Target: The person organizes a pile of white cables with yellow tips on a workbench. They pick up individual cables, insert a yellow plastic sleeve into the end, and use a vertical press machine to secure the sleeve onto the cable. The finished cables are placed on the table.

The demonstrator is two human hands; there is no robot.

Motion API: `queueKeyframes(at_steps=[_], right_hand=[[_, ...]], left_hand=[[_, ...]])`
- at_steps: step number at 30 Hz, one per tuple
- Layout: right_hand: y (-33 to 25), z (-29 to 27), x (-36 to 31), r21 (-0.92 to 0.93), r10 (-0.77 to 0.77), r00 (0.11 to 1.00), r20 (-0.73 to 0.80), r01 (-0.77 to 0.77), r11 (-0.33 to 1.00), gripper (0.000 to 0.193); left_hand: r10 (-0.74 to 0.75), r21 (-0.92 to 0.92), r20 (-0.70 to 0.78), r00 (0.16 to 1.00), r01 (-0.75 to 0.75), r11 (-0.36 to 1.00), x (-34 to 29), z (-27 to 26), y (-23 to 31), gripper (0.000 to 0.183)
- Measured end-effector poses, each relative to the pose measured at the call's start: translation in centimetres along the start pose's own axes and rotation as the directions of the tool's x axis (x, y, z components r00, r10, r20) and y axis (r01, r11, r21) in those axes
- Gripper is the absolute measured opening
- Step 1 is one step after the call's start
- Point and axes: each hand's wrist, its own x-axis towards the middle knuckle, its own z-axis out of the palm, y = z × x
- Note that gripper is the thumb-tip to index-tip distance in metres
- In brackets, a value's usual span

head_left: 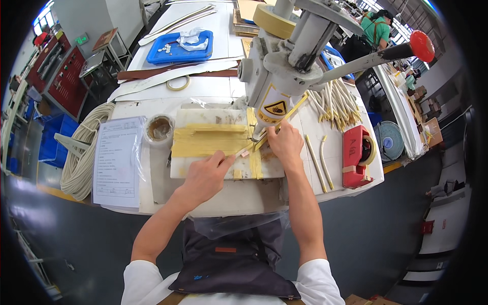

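A thin cream-and-yellow cord (302, 103) slants across the white work board (195, 168), under the tip of a grey hand press (277, 84). My left hand (205, 177) is closed, thumb and forefinger pinching the cord's near-left end. My right hand (286, 144) is closed on the cord just right of the press tip; its fingertips are partly hidden. Strips of yellow tape (213, 145) cover much of the board. The press's lever rises to the right and ends in a red knob (422, 46).
Cream cords with yellow ends (338, 104) lie piled at right, above a red tape dispenser (356, 157). A coil of cord (84, 152) hangs at the left edge beside a sleeved paper sheet (119, 162). Behind stands a blue tray (180, 47). A co-worker (375, 30) is far right.
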Motion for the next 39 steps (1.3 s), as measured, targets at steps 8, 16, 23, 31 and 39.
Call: queueKeyframes(at_steps=[8,16,23,31,39], right_hand=[[3.8,-2.8,4.0,0.141,-0.044,0.998,-0.047,0.05,0.989,0.054],[-5.4,-27.3,4.0,0.912,-0.475,0.778,-0.41,0.36,-0.197,0.047],[-0.1,-16.0,-9.0,0.708,-0.393,0.629,-0.671,0.701,-0.088,0.048],[-0.6,-22.4,-3.8,0.845,-0.469,0.713,-0.521,0.507,-0.169,0.043],[-6.1,-24.8,2.3,0.747,-0.419,0.728,-0.543,0.647,0.156,0.044]], left_hand=[[0.007,-0.055,-0.014,1.0,-0.008,0.998,0.7,0.0,0.0,0.032],[-0.041,-0.041,0.038,0.998,0.043,0.998,0.1,0.3,-0.3,0.032],[-0.058,-0.056,0.033,0.998,0.06,0.997,0.2,-0.1,0.0,0.032],[-0.105,-0.125,0.017,0.994,0.106,0.986,0.5,-0.1,0.5,0.024],[-0.426,-0.299,-0.057,0.903,0.392,0.87,-3.9,-3.8,2.9,0.025]])
